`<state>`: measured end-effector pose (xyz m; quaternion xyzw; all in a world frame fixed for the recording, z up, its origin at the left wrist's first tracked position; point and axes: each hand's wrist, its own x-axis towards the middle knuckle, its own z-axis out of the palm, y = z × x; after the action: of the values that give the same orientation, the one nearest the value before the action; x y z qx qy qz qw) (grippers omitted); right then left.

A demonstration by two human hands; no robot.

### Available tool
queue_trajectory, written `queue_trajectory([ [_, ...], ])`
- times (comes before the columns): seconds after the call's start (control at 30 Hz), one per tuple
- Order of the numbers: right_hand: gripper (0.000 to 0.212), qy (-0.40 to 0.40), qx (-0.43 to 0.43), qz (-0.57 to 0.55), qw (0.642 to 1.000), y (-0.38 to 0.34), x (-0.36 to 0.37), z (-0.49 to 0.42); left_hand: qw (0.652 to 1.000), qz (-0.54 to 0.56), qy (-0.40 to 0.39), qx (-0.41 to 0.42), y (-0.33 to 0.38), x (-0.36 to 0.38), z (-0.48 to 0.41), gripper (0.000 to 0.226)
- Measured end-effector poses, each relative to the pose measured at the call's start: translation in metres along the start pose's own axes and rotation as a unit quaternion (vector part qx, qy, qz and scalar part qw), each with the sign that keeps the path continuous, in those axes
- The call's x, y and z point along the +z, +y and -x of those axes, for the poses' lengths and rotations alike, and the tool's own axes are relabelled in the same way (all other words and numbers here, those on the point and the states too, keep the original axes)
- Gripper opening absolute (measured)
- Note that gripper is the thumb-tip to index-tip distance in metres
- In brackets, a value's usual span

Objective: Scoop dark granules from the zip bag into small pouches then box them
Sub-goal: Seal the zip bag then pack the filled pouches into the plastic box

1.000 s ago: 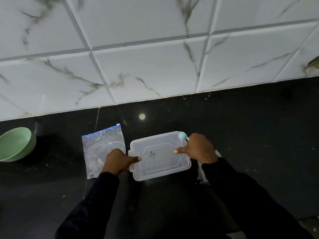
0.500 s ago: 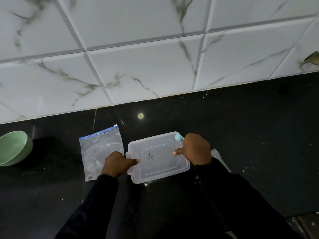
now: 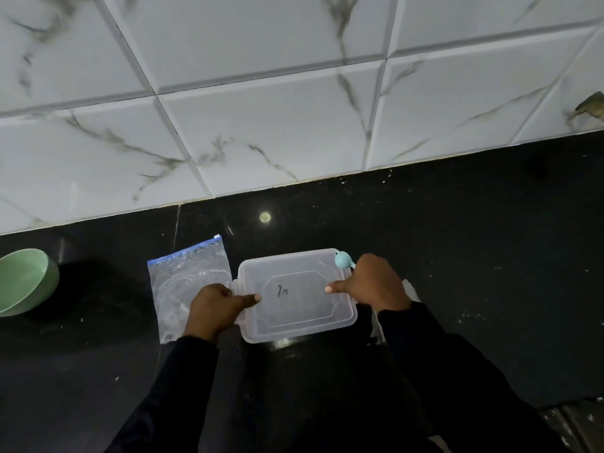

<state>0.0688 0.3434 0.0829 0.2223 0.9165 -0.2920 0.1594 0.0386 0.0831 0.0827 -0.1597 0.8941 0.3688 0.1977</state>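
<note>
Clear box [image 3: 300,313], gripped at each end by left hand [image 3: 213,309] and right hand [image 3: 376,282], fingers curled underneath, contents indistinct

Both dark-sleeved arms reach forward, left hand [image 3: 217,308] and right hand [image 3: 372,282] curled round opposite ends of the box [image 3: 294,322], thumbs flat on top, pointing inward.

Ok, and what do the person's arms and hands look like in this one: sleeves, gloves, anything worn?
Both are bare: no gloves, rings or watch show on the left hand or the right hand. The left sleeve and the right sleeve are long, plain and black or very dark, ending at the wrists, with no visible markings.
</note>
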Motion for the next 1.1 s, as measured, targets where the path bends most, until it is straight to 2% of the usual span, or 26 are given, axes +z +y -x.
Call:
queue_trajectory([
  [0.1, 0.054, -0.042, 0.031, -0.050, 0.997, 0.005, 0.003, -0.002, 1.000, 0.019, -0.004, -0.013, 0.006, -0.004, 0.000, 0.036],
  [0.2, 0.058, -0.051, 0.048, -0.119, 0.990, 0.012, 0.004, -0.002, 0.999, 0.027, -0.001, -0.018, 0.008, -0.004, -0.001, 0.036],
  [0.33, 0.054, -0.072, 0.034, -0.151, 0.985, 0.015, 0.002, -0.007, 1.000, 0.004, -0.002, -0.022, 0.000, -0.006, -0.004, 0.036],
  [0.47, 0.048, -0.069, -0.002, -0.146, 0.987, 0.007, -0.002, -0.018, 1.000, -0.022, -0.003, -0.014, -0.001, -0.006, -0.006, 0.033],
  [0.7, 0.062, -0.096, -0.047, -0.064, 0.992, -0.009, -0.007, -0.035, 1.000, -0.023, -0.012, -0.017, -0.006, -0.008, -0.007, 0.033],
  [0.9, 0.057, -0.107, -0.050, -0.032, 0.993, -0.018, -0.004, -0.039, 0.999, -0.013, -0.036, -0.027, -0.011, -0.010, -0.005, 0.037],
  [1.1, 0.056, -0.041, -0.109, 0.032, 0.993, -0.028, 0.003, -0.029, 0.998, -0.001, -0.047, -0.042, -0.021, -0.011, -0.004, 0.034],
])
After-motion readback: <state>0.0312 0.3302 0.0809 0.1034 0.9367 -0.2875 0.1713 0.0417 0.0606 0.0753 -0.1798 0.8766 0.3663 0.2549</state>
